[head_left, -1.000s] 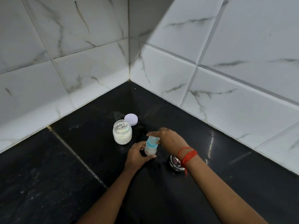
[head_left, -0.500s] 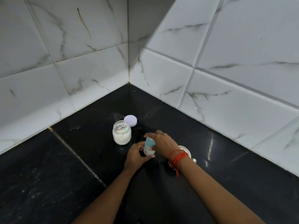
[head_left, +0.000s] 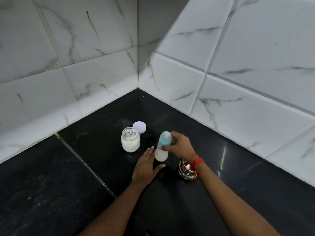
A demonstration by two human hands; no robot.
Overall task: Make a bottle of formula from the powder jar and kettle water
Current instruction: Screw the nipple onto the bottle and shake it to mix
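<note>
- Bottle (head_left: 162, 149) capped, milky mix inside. Powder and water judged already in; shaking and closing the jar (head_left: 130, 141) left.
- Right hand (head_left: 180, 145) grips the bottle at its blue top. Bottle tilted, near the jar, mid-counter (head_left: 68, 167).
- Left hand (head_left: 145, 165) flat, fingers straight, beside the bottle base.
- Versus 0.5 s ago: left hand has released the bottle, and the bottle is raised.

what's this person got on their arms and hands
Both forearms are bare: no sleeves, no gloves. The right hand has a red thread band wound round its wrist, a loose end dangling. The left hand wears nothing.
</note>
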